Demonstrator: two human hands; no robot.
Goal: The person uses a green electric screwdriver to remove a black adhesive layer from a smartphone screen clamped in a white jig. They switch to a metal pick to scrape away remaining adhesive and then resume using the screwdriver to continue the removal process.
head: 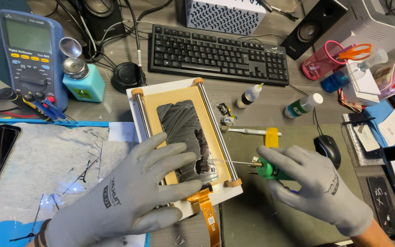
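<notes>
Your left hand [138, 192] lies flat, fingers spread, pressing the cracked phone screen [186, 137] onto the white heating plate [186, 87] beneath your palm. Beside it, your right hand [314, 185] curls closed around a small green tool [270, 169], its thin metal tip [234, 162] touching the screen's edge.

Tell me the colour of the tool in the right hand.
Bright green tool, gripped by the gloved right hand; head view.
</notes>
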